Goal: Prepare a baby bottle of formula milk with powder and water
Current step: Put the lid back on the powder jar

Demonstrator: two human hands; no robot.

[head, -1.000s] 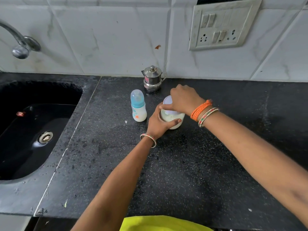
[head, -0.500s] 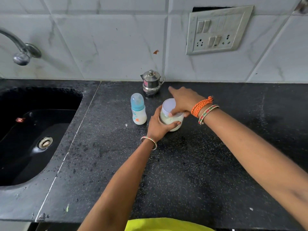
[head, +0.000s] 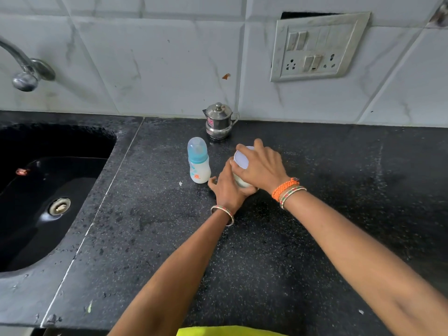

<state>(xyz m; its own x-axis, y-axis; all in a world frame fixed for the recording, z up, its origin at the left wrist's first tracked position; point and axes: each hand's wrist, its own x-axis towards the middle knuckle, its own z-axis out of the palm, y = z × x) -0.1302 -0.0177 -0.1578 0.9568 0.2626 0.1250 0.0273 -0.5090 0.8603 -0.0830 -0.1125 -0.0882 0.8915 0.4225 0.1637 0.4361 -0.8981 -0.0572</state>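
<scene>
You stand at a black speckled counter (head: pixel 315 238) under pale wall tiles, with the sink (head: pixel 36 202) at nine o'clock. Just past centre-left, the baby bottle (head: pixel 198 163) stands upright at eleven o'clock, cap on, seemingly milky inside. Your left hand (head: pixel 228 187) wraps the tub (head: pixel 238 180) of powder from below, fingers curled round it; your right hand (head: pixel 261 166) grips its white lid (head: pixel 242 158), fingers spread over the rim. A steel jug (head: pixel 219 122) waits at twelve o'clock. Powder step is under way (opening or closing, unclear). Orange marks on bottle and jug are unreadable.
</scene>
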